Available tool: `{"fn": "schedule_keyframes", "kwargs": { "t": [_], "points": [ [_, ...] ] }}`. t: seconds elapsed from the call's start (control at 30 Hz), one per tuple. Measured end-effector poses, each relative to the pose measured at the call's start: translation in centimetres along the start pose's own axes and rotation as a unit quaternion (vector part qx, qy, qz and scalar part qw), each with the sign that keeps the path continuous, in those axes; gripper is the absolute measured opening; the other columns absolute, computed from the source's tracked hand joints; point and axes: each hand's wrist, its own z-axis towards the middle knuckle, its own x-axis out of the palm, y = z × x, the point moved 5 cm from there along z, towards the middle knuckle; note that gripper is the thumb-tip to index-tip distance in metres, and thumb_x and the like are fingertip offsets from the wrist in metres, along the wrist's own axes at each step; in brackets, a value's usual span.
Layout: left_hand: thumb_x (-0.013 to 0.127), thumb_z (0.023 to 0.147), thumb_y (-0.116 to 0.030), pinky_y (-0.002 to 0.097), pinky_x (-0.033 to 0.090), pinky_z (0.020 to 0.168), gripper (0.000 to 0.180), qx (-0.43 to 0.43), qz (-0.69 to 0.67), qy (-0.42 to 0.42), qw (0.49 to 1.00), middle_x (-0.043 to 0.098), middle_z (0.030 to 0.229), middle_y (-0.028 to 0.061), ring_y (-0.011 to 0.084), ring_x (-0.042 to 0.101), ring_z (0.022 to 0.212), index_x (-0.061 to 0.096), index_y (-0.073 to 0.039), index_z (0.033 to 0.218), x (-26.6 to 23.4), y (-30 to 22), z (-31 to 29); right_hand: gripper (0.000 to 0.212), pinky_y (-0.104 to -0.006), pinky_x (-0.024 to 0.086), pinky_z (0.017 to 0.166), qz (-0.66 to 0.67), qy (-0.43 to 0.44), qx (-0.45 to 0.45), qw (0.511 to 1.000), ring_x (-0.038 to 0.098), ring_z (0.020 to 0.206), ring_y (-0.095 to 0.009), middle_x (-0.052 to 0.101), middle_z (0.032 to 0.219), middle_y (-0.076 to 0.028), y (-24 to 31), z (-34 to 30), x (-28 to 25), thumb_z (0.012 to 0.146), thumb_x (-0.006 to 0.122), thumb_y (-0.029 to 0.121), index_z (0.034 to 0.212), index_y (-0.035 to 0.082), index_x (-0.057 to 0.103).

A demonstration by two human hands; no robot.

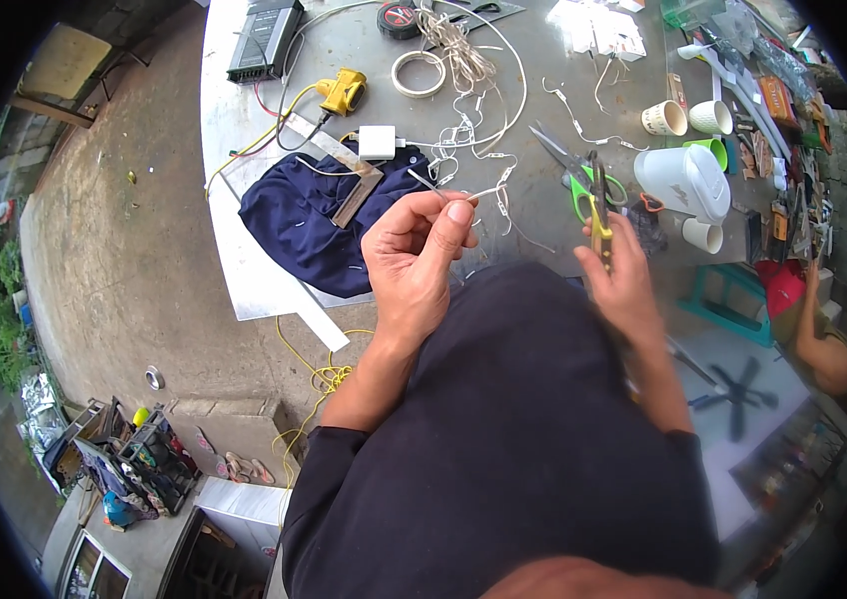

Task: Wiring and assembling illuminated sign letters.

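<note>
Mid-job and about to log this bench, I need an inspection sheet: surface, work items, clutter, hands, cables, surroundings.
Surface: grey, metal-looking tabletop, partly covered by tools and wires.
Work items: thin pale wire; yellow-handled, dark-jawed hand tool, exact type unclear from blur.
Clutter: green-handled metal scissors; crumpled navy-blue cloth with an L-shaped metal square on it; ring-shaped white tape roll; white plastic jug.
Hands: left hand pinches the wire between thumb and finger; right hand grips the tool.
Cables: bundled beige cord on the tabletop; loose, tangled yellow cord on the floor.
Surroundings: another person near the right edge; concrete floor to the left.
</note>
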Motion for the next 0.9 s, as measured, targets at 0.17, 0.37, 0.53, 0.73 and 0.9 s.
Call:
{"fn": "schedule_keyframes", "kwargs": {
  "t": [0.17,0.37,0.53,0.73,0.9],
  "points": [
    [0.066,0.097,-0.011,0.0255,0.046,0.057,0.014,0.049,-0.026,0.023,0.998,0.070,0.094,0.0143,0.0175,0.063,0.069,0.067,0.002,0.101,1.4,-1.4,-0.3,0.029,-0.0446,0.049,0.085,0.026,0.013,-0.032,0.999,0.059,0.099,-0.040,0.052,0.121,-0.021,7.7,-0.5,-1.1,0.085,0.074,0.006,0.103,-0.004,0.053],
    [0.064,0.097,-0.004,0.0313,0.057,0.070,0.010,0.143,-0.110,0.049,0.982,0.067,0.106,0.0187,0.0200,0.067,0.084,0.066,0.005,0.101,2.5,-3.0,-0.8,0.045,-0.0456,0.049,0.082,-0.077,-0.030,-0.161,0.983,0.059,0.097,-0.039,0.054,0.119,-0.020,10.6,-0.7,-1.3,0.066,0.082,0.000,0.098,0.002,0.052],
    [0.065,0.096,-0.002,0.0333,0.057,0.077,0.010,0.132,-0.146,0.032,0.980,0.064,0.109,0.0190,0.0199,0.065,0.091,0.066,0.006,0.101,1.9,-3.0,-1.5,0.055,-0.0448,0.049,0.080,-0.075,-0.036,-0.190,0.978,0.060,0.094,-0.038,0.056,0.117,-0.021,11.2,-1.1,-0.9,0.058,0.085,-0.001,0.100,0.003,0.049],
    [0.063,0.096,-0.003,0.0353,0.056,0.084,0.011,0.135,-0.100,0.054,0.984,0.062,0.111,0.0192,0.0234,0.065,0.096,0.065,0.005,0.103,0.5,-1.5,-2.2,0.061,-0.0466,0.048,0.082,-0.081,-0.038,-0.192,0.977,0.061,0.097,-0.038,0.056,0.119,-0.020,12.0,-1.2,-1.0,0.054,0.086,-0.001,0.103,0.003,0.050],
    [0.058,0.099,-0.005,0.0434,0.058,0.086,0.014,0.147,-0.100,0.070,0.982,0.061,0.110,0.0200,0.0317,0.067,0.096,0.062,0.003,0.109,1.1,-1.8,-2.6,0.065,-0.0472,0.048,0.083,-0.088,-0.023,-0.213,0.973,0.061,0.101,-0.039,0.055,0.120,-0.021,12.7,-1.1,-1.1,0.051,0.087,0.000,0.105,0.004,0.050]
  ]
}}
